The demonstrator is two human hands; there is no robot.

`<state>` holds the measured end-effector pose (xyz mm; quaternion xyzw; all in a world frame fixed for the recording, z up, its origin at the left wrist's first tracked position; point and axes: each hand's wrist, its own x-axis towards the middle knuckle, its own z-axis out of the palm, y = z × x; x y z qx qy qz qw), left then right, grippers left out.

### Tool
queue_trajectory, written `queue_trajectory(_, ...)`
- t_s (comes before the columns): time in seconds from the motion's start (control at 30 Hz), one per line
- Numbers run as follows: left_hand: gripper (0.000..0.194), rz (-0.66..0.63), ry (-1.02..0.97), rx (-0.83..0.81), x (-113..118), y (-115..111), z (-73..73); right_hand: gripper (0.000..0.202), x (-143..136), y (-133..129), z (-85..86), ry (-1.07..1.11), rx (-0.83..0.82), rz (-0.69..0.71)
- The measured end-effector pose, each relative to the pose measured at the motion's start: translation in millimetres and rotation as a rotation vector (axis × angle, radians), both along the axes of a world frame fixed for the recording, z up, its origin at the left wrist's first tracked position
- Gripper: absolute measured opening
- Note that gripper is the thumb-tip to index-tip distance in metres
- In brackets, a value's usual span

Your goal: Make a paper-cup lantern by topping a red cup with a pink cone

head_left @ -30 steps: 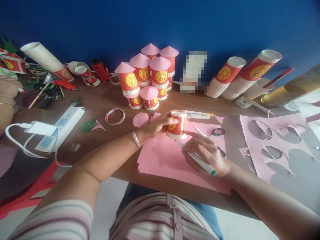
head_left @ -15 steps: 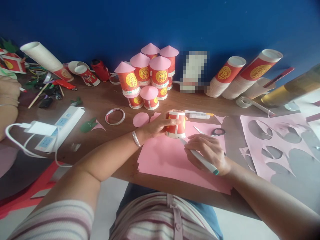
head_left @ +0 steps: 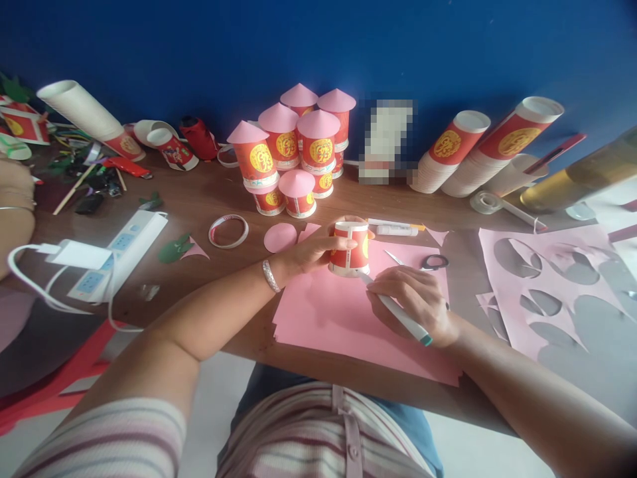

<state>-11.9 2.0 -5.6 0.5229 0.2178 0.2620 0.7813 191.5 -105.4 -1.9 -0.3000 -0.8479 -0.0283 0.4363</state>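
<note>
My left hand (head_left: pixel 326 249) is closed around a red and white paper cup (head_left: pixel 350 257), its thumb across the front. In my right hand (head_left: pixel 411 300) is a white marker (head_left: pixel 402 317) with a green end, its tip at the cup's lower white rim. Both hands are over a stack of pink paper (head_left: pixel 323 318). Scissors (head_left: pixel 434 263) lie partly behind my right hand. A pink paper disc (head_left: pixel 280 238) is beside my left wrist.
Red cups with pink cone tops (head_left: pixel 318 136) stand behind. Cut pink sheets (head_left: pixel 510 292) and cup stacks (head_left: pixel 462 149) are at the right. A power strip (head_left: pixel 119 255) with cables lies left, near another person's arm (head_left: pixel 14 219).
The marker's tip has come up against the cup's lower rim, and the cup has turned slightly. Both hands otherwise stay nearly in place.
</note>
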Motion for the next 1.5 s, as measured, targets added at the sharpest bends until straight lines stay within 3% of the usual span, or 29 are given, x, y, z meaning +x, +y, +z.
queue_trajectory(0.37,0.042,-0.018,-0.039,-0.045,-1,4,-6.3,0.034,0,0,2.7,-0.027,-0.023,-0.007)
queue_trajectory(0.57,0.039,-0.026,-0.027,-0.025,0,1,-0.1,0.033,-1,0,0.6,-0.024,-0.002,0.001)
queue_trajectory(1.5,0.041,-0.029,-0.021,-0.031,1,7,-12.3,0.030,-1,0,3.6,-0.035,-0.004,0.001)
